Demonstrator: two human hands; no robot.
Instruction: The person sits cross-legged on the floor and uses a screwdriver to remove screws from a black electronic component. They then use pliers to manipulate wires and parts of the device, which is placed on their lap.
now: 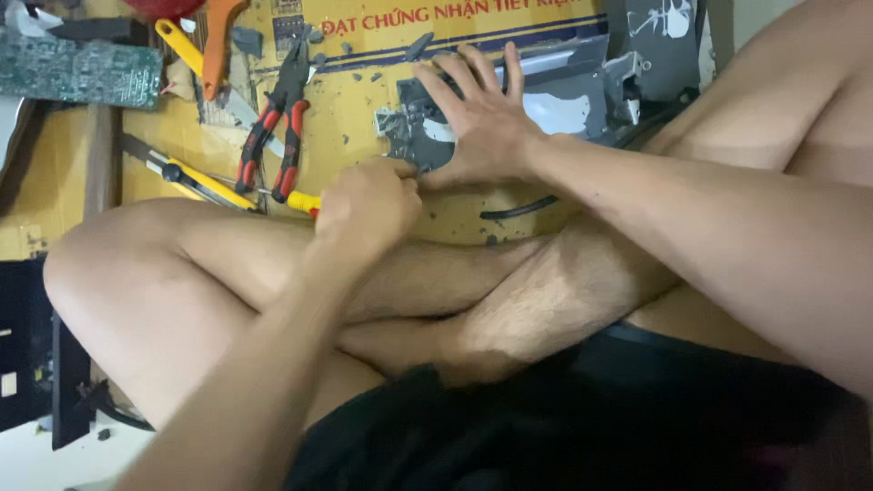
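Observation:
My right hand (480, 118) lies flat with fingers spread on a grey broken plastic and metal part (582, 95) resting on yellow cardboard (346, 109). My left hand (368, 205) is closed around a tool with a yellow and red handle (305, 202), its tip hidden by the fist near the grey part's lower left edge. My crossed bare legs fill the lower half of the view.
Red-handled pliers (273, 136) lie left of the hands. A yellow utility knife (195, 177), an orange-handled tool (216, 45), and a green circuit board (77, 68) sit at the upper left. Small grey fragments dot the cardboard. A black cable (518, 211) runs under my right wrist.

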